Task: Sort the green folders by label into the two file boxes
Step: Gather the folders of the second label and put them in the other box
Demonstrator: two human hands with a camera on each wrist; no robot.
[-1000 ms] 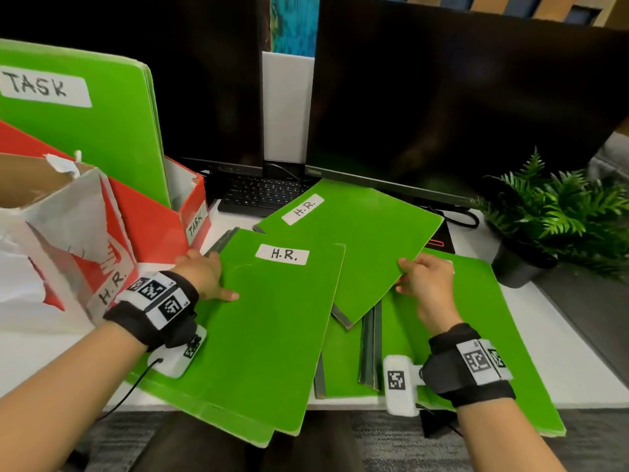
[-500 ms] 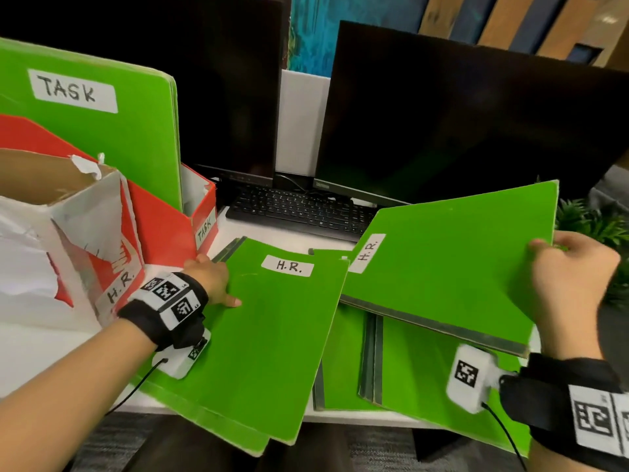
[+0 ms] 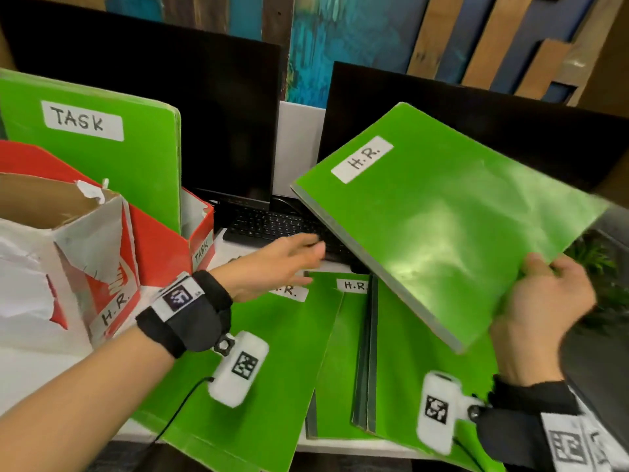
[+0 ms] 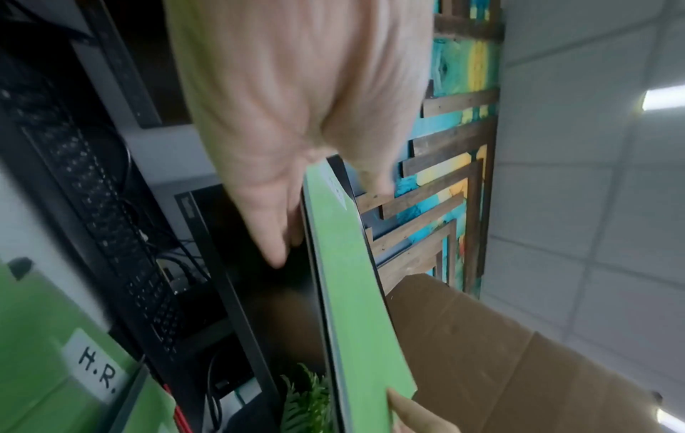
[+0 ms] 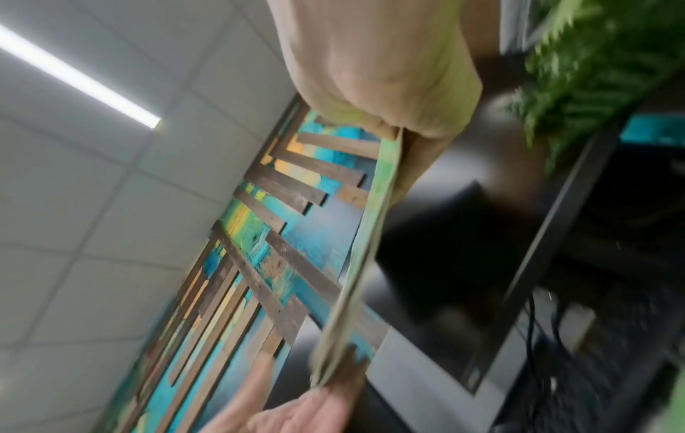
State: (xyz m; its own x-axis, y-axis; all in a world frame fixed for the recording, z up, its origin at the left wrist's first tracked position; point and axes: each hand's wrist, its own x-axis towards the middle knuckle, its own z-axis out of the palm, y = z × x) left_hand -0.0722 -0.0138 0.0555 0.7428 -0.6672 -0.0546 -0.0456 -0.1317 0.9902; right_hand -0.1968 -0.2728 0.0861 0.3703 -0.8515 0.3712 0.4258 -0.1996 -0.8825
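A green folder labelled H.R. (image 3: 442, 233) is tilted in the air over the desk. My right hand (image 3: 544, 284) grips its lower right corner, thumb on top. My left hand (image 3: 299, 260) stretches over the keyboard with straight fingers, close to the folder's lower left edge. In the left wrist view the folder's edge (image 4: 352, 293) runs between my fingers (image 4: 267, 205) and thumb. Two more H.R. folders (image 3: 265, 386) (image 3: 408, 369) lie on the desk. At the left are the torn white H.R. box (image 3: 102, 301) and the red TASK box (image 3: 163, 253), which holds a TASK folder (image 3: 102, 158).
Two dark monitors (image 3: 204, 114) (image 3: 510, 131) stand at the back with a black keyboard (image 3: 272, 226) in front of them. A potted fern (image 3: 592, 260) sits at the right, behind the lifted folder. The desk's front edge is just under the flat folders.
My right hand has raised the H.R. folder higher and tilted it toward the left. My left hand has come off the flat folder and reached out to the lifted one.
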